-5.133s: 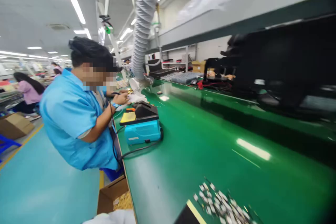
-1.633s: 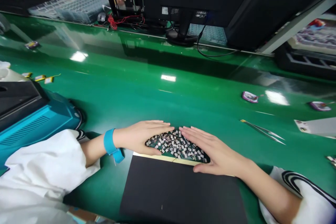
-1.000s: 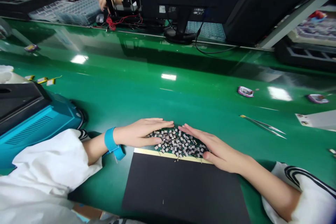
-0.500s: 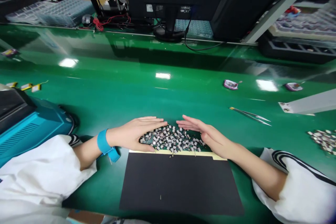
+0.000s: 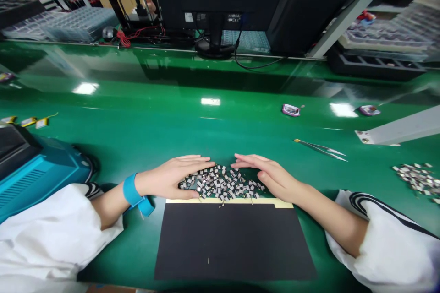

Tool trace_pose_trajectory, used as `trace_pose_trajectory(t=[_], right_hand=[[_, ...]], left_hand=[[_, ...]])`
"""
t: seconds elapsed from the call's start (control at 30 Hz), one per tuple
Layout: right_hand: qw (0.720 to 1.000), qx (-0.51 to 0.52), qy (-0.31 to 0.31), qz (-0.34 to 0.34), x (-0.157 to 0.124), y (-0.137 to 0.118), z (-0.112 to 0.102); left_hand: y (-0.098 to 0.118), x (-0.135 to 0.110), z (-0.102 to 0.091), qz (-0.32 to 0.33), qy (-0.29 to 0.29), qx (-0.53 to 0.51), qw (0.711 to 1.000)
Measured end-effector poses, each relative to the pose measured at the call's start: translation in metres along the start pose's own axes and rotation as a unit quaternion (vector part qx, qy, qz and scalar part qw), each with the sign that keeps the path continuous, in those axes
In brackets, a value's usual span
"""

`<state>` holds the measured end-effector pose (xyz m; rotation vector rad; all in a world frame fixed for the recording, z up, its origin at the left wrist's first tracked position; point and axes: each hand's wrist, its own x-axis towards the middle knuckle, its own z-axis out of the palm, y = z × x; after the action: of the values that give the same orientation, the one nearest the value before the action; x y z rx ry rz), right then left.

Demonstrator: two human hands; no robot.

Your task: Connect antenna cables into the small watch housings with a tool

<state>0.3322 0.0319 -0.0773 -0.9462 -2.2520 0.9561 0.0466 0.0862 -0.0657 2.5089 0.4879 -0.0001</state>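
Between my hands a heap of small silver-and-black electronic parts (image 5: 222, 183) lies on the green mat. My left hand (image 5: 175, 177) rests along the heap's left side, fingers stretched out and thumb at its near edge. Against the right side sits my right hand (image 5: 270, 176), fingers extended and curved round the far right edge. Neither hand grips anything. A black sheet (image 5: 233, 242) with a pale yellow strip (image 5: 228, 201) along its far edge lies just in front of the heap. Some parts touch the strip. A blue band (image 5: 131, 191) circles my left wrist.
Tweezers (image 5: 321, 149) lie to the right, beyond my right hand. A second pile of small parts (image 5: 417, 178) is at the far right. A teal-and-black machine (image 5: 41, 160) stands at left. A monitor stand (image 5: 216, 46) and a purple-edged piece (image 5: 290, 110) are farther back.
The view has shifted slightly, so most things appear a little to the left. My right hand's thumb and fingers look slightly more apart; both hands stay around the heap.
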Motion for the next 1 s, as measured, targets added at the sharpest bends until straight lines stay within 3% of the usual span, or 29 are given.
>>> trace_pose_trajectory(t=[0.67, 0.87, 1.0], right_hand=[[0.989, -0.121, 0.002, -0.085, -0.004, 0.004, -0.003], [0.985, -0.123, 0.030, -0.116, 0.002, 0.010, -0.002], [0.975, -0.189, 0.035, -0.111, 0.002, 0.002, 0.000]], left_hand=[[0.005, 0.002, -0.006, 0.033, 0.035, -0.028, 0.998], [0.024, 0.028, -0.014, 0.073, 0.026, 0.123, 0.989], [0.022, 0.034, 0.001, 0.114, 0.051, 0.233, 0.964]])
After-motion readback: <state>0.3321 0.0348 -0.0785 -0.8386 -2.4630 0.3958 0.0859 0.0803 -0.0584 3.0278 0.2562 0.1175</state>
